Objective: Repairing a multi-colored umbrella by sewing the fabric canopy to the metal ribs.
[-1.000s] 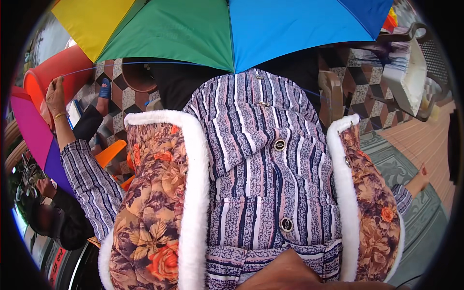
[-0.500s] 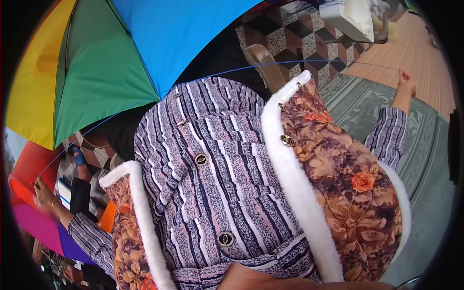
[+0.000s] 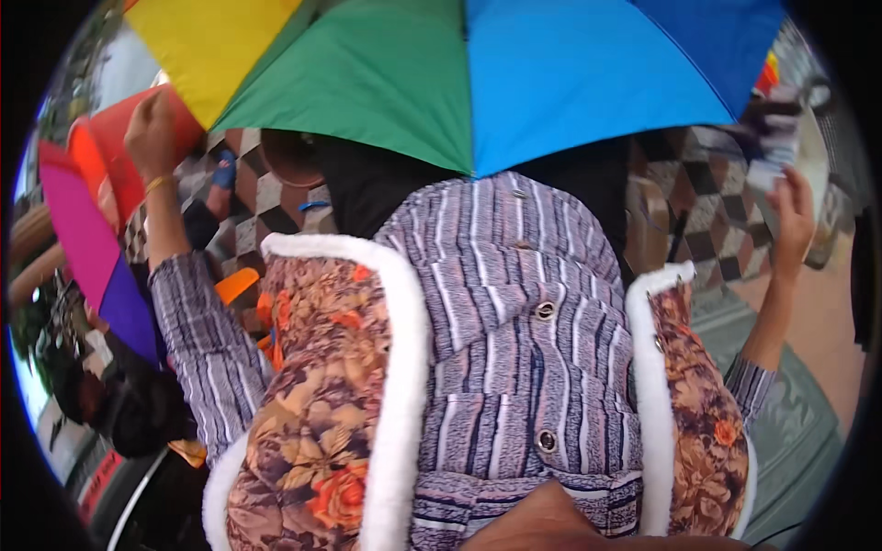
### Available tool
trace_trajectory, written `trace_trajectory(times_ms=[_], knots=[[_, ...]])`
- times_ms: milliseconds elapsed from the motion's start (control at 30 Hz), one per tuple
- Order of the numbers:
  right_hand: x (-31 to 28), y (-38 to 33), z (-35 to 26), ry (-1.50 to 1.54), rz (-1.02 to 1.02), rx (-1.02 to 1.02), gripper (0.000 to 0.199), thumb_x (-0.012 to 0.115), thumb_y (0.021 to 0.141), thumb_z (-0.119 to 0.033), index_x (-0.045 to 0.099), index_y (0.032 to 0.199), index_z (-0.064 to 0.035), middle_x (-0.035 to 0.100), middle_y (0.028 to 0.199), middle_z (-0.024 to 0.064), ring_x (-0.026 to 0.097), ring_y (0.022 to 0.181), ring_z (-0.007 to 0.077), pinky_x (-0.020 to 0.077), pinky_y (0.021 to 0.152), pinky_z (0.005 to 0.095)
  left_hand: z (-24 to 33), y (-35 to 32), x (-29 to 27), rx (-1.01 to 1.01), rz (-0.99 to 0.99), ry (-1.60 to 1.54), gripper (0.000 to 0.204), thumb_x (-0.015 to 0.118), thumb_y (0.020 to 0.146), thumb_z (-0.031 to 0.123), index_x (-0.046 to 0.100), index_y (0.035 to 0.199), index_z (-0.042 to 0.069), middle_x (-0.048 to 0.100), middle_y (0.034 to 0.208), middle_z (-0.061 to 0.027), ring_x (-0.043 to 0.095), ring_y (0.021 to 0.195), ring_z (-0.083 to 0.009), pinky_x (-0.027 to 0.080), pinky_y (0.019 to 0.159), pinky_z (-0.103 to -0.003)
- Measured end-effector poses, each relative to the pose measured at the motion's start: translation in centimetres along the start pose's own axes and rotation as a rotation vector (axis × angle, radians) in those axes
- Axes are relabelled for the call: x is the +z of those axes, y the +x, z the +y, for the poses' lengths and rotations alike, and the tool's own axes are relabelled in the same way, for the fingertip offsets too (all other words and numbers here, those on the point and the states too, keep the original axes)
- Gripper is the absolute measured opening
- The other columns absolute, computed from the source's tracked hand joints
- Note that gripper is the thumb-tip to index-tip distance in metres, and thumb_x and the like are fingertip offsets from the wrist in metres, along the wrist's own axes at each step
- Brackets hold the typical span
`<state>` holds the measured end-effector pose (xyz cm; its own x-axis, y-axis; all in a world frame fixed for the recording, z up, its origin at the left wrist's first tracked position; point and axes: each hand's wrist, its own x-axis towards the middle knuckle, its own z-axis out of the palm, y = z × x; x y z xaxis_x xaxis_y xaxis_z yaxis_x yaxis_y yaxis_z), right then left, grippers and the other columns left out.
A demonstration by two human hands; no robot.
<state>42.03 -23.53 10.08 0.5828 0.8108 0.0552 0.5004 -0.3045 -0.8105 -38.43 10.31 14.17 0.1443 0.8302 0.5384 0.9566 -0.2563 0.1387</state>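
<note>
L hand raised far left, arm bent up, closed on the multicolour umbrella edge overhead. R hand raised far right, fingers curled; grip can't tell.

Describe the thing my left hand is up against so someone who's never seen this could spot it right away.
Start at the big multicoloured umbrella that fills the top of the view. Follow its rim down the left side to the raised left hand. It rests on the red panel, which sits between the yellow panel above and the magenta panel below.
</note>
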Motion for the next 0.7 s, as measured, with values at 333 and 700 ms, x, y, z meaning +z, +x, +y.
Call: trace_trajectory(times_ms=[333, 700], knots=[[25.9, -4.3, -13.0, -0.049, -0.601, -1.077, 0.022, 0.077, 0.075, -0.002, 0.068, 0.096, -0.0049, 0.058, 0.076, 0.0078, 0.062, 0.071, 0.0247, 0.0472, 0.062, 0.0371, 14.4, 1.8, 11.2, -0.010, -0.524, 0.175, 0.036, 0.069, 0.095, 0.032, 0.069, 0.122, 0.009, 0.075, 0.110, -0.0173, 0.071, 0.104, -0.0366, 0.056, 0.090, -0.046], [18.5, -6.1, -11.6, 0.328, -0.805, -0.430, 0.009, 0.076, 0.079, -0.001, 0.068, 0.083, -0.0019, 0.058, 0.071, 0.0039, 0.055, 0.064, 0.0151, 0.0409, 0.057, 0.0314, 12.6, -0.5, 14.2, 0.197, -0.718, 0.314, 0.021, 0.066, 0.088, 0.020, 0.064, 0.103, 0.006, 0.072, 0.104, -0.0235, 0.069, 0.097, -0.0428, 0.055, 0.084, -0.054]])
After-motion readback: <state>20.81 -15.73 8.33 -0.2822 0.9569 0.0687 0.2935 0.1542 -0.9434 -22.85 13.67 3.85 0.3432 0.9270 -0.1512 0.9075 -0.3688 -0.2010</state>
